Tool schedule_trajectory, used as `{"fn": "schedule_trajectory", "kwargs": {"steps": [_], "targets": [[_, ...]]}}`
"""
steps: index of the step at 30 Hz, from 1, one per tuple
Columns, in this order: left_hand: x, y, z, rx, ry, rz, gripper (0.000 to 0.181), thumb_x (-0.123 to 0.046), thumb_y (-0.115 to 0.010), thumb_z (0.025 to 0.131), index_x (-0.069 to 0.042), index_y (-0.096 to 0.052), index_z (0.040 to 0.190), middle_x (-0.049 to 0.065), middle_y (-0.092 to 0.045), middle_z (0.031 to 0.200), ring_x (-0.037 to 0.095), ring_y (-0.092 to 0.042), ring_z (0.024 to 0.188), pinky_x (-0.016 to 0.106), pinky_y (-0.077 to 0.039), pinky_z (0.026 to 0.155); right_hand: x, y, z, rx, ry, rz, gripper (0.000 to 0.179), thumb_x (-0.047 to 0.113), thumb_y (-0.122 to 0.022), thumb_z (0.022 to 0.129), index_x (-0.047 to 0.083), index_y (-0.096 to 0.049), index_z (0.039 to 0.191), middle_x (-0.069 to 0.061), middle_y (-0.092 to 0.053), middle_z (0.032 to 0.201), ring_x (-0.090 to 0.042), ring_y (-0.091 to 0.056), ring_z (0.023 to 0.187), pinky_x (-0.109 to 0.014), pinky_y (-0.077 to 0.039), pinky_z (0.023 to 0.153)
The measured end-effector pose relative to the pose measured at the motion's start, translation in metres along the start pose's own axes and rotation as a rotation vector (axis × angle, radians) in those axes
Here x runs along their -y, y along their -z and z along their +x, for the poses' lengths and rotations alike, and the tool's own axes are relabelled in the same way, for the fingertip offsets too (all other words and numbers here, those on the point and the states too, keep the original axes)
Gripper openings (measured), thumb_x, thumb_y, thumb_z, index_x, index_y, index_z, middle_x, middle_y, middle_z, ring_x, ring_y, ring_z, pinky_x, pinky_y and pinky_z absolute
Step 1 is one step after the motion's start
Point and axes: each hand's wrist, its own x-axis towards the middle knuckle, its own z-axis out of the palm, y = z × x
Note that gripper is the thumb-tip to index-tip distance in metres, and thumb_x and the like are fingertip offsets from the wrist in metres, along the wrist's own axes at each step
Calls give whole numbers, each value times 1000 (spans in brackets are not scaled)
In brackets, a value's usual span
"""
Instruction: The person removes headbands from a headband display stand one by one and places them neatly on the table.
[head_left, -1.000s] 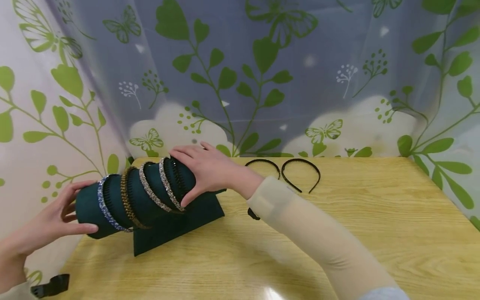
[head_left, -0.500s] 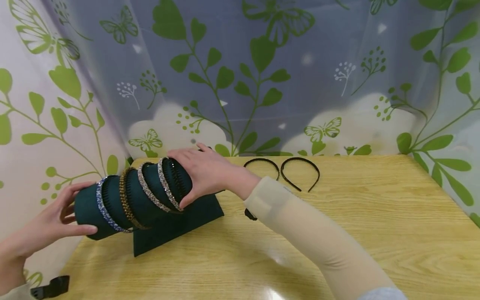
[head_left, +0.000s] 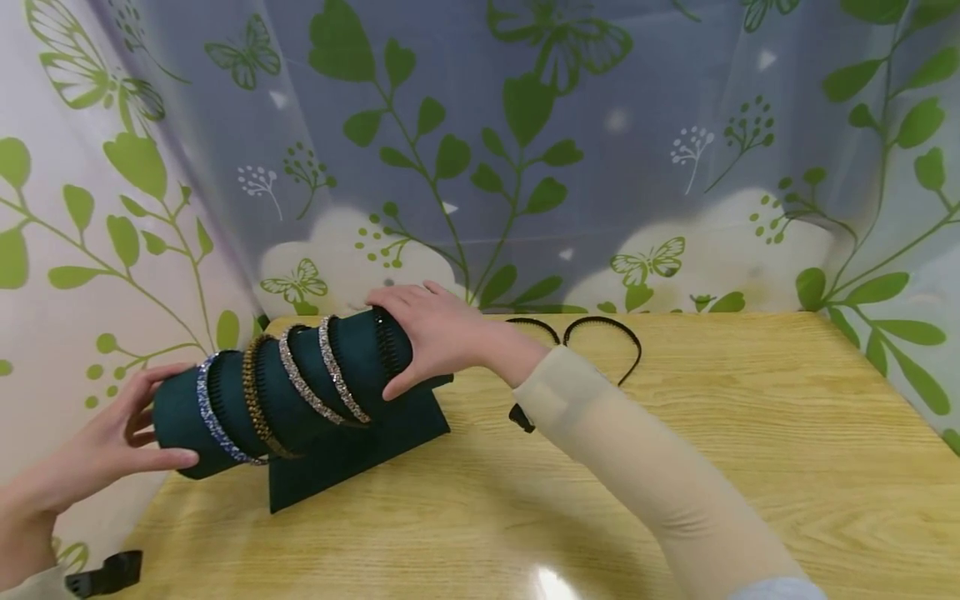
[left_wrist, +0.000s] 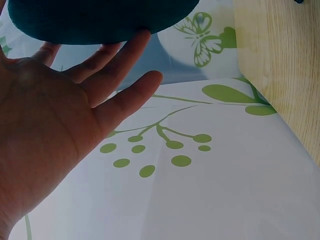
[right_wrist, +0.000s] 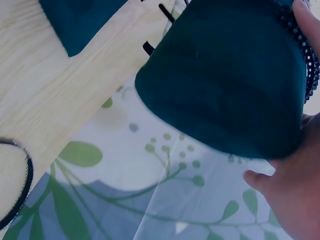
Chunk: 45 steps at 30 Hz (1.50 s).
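A dark green headband display roll [head_left: 358,350] stands tilted on its angled base [head_left: 360,458] at the left of the table. Around it sit a blue headband [head_left: 205,408], a gold one and two silvery glittering ones. My left hand [head_left: 112,442] grips the roll's left end, thumb in front and fingers behind; the left wrist view shows those fingers touching its underside. At the right end, my right hand [head_left: 442,329] holds a black beaded headband [head_left: 386,346] between thumb and fingers. That black band shows beside the fingers in the right wrist view, close to the roll's rim.
Two toothed black headbands lie at the back of the wooden table [head_left: 750,433]; the right-hand one [head_left: 637,350] shows better, as my right arm covers part of both. A leaf-print curtain [head_left: 600,167] hangs behind and along both sides.
My right hand has moved right along the roll with the black headband, away from the nearest silvery one. The left hand keeps its grip in place.
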Motion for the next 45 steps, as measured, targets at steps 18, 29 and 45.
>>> {"fn": "schedule_trajectory", "kwargs": {"steps": [18,29,45], "targets": [[0,1,-1,2,7,5,94,7,-74,80,-24,-20,150,4,-36,127,1,-48,100,22,-46,72,-34,-12,-12,16,-51,531,116,47,-84,72,19,-8,155,-2,-11,159,-16,-15,144,-40,-24,112],[0,1,0,6,9,10,95,6,-75,80,-24,-19,151,5,-35,129,1,-47,101,21,-46,73,-38,-14,-16,-37,-76,620,111,43,-85,73,19,-13,154,-3,-16,157,-18,-20,143,-43,-27,110],[0,1,1,13,10,0,95,6,-74,81,-24,-18,151,6,-34,128,1,-47,101,22,-46,72,-54,-59,-41,-325,-76,893,98,13,-82,78,12,-18,152,-8,-24,153,-23,-25,141,-40,-22,113]]}}
